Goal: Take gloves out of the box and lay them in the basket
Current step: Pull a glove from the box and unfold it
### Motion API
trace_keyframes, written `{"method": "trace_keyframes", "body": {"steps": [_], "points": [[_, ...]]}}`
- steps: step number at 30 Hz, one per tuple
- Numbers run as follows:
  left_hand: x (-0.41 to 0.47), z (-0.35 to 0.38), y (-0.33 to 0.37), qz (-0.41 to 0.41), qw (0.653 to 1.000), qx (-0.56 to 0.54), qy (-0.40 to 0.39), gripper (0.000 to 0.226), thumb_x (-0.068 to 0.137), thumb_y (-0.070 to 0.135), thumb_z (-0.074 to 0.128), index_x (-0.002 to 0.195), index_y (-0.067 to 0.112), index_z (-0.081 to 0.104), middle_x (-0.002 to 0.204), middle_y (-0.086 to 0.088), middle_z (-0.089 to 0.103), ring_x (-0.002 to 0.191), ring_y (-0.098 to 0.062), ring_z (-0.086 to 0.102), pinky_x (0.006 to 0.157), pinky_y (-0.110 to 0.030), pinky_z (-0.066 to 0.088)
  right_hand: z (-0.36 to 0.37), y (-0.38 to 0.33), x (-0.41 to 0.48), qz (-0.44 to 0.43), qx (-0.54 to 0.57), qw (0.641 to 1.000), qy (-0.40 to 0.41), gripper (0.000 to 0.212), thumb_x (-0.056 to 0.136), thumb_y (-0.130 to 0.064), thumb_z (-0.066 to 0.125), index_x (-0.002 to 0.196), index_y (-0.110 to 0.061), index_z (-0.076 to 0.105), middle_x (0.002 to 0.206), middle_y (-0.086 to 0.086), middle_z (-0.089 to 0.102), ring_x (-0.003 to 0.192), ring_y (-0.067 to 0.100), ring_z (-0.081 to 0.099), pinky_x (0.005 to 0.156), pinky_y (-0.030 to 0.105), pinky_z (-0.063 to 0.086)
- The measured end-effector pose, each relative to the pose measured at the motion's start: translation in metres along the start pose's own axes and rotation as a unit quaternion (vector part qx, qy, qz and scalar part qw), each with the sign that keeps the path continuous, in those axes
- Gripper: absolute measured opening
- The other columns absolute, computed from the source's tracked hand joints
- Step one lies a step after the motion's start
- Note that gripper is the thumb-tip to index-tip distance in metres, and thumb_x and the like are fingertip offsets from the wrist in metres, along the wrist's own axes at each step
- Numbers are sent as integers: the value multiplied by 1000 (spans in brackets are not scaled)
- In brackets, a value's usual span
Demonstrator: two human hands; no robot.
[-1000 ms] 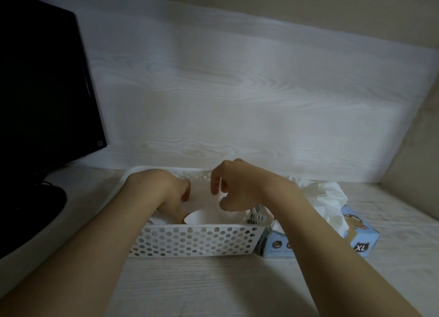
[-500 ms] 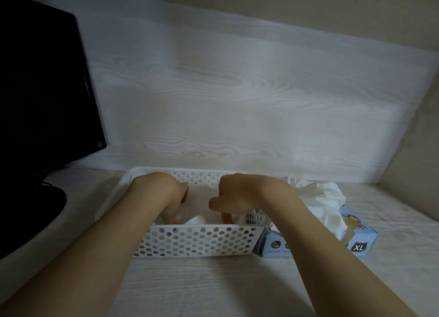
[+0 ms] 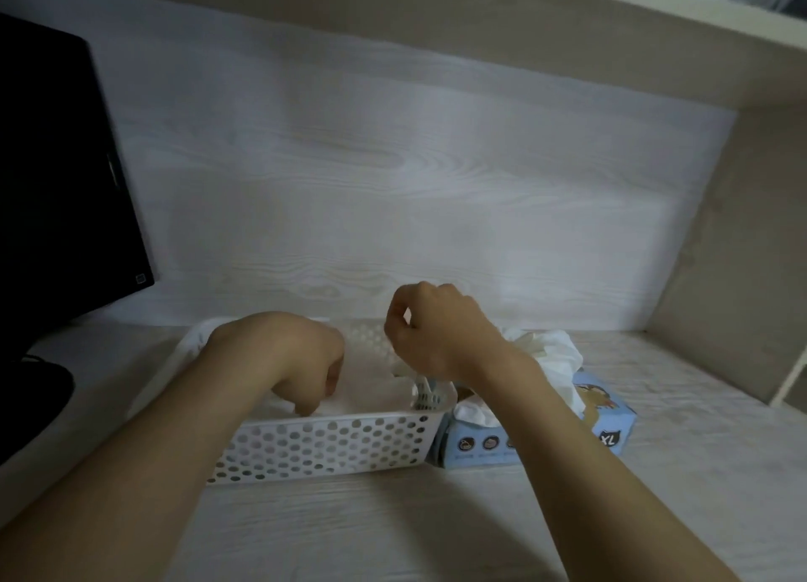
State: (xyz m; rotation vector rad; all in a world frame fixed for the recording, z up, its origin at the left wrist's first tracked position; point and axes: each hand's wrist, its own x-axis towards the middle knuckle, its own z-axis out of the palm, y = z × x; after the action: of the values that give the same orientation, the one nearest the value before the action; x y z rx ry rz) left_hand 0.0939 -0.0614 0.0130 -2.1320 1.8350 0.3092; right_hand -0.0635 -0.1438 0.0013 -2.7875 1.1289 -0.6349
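Note:
A white perforated basket (image 3: 332, 446) stands on the desk in front of me. A white glove (image 3: 371, 391) lies flat inside it. My left hand (image 3: 305, 359) reaches into the basket with its fingers curled down on that glove. My right hand (image 3: 436, 332) hovers above the basket's right end, its fingers curled, and I see nothing held between them. A light blue glove box (image 3: 607, 428) marked XL touches the basket's right side. A bunch of white gloves (image 3: 554, 363) bulges out of its top, partly hidden behind my right wrist.
A black monitor (image 3: 56, 180) and its dark base (image 3: 30, 389) stand at the left. The pale wood back panel (image 3: 393, 188) rises just behind the basket. A side panel (image 3: 733, 254) closes the right, and a shelf (image 3: 655, 27) runs overhead.
Both hands lowered the glove into the basket. My right hand has since lifted up and out, while my left stays down in the basket. The view tilted upward.

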Motion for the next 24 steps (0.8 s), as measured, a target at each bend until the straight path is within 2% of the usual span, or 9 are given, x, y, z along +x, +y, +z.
{"method": "trace_keyframes", "body": {"steps": [3,7,9,12,15,17,19,22,24], "points": [[0,0,11,38,992,-19,120,20,98,16,59,113,23,70,109,3,66,99,-18,64,78,-30,54,2,20,-11,16,-11,992,128,17,95,-18,54,100,-19,70,84,-2,69,85,25,62,85,43,50],[12,12,41,115,933,-150,305,7,100,35,57,104,33,62,102,9,64,96,-15,62,86,-41,57,0,52,-29,76,-34,960,266,24,87,-9,61,103,-23,72,96,-2,65,97,26,56,84,41,40],[14,18,60,161,904,-185,350,16,103,42,55,113,31,62,111,11,61,101,-11,59,90,-37,54,-3,68,-39,107,-41,939,324,26,84,-8,63,103,-24,72,100,-2,65,102,26,56,84,40,35],[15,27,80,223,885,-191,362,34,105,46,52,135,30,59,132,14,57,118,-7,55,102,-31,47,-9,85,-56,155,65,907,386,24,93,-21,55,113,-25,69,110,-3,68,102,20,61,90,44,45],[14,38,96,239,891,-142,360,45,106,51,46,144,28,52,144,15,51,131,-8,47,112,-32,36,-12,96,-68,217,210,901,312,41,93,-34,50,129,-23,67,118,0,73,98,16,66,85,35,52],[12,44,104,240,894,-108,363,48,106,54,42,148,30,45,149,16,47,137,-8,43,115,-34,31,-13,102,-75,244,242,912,225,50,88,-34,54,135,-22,65,104,-3,75,90,12,67,75,29,50],[12,48,106,246,894,-95,361,52,106,54,43,153,33,35,154,17,42,140,-6,40,117,-35,30,-13,103,-77,258,264,914,168,43,91,-24,60,134,-20,67,86,-8,72,82,8,66,68,25,51],[13,48,105,259,895,-109,346,53,105,50,47,153,38,29,151,22,42,134,-3,42,115,-34,32,-10,102,-76,246,253,923,153,19,87,-23,65,99,-24,81,76,-6,75,77,12,69,68,31,57],[12,48,105,271,894,-116,338,51,106,47,50,152,44,29,145,27,45,128,0,46,112,-34,35,-10,99,-75,228,253,926,161,14,84,-27,68,78,-25,80,70,-8,75,74,12,69,68,33,56]]}}
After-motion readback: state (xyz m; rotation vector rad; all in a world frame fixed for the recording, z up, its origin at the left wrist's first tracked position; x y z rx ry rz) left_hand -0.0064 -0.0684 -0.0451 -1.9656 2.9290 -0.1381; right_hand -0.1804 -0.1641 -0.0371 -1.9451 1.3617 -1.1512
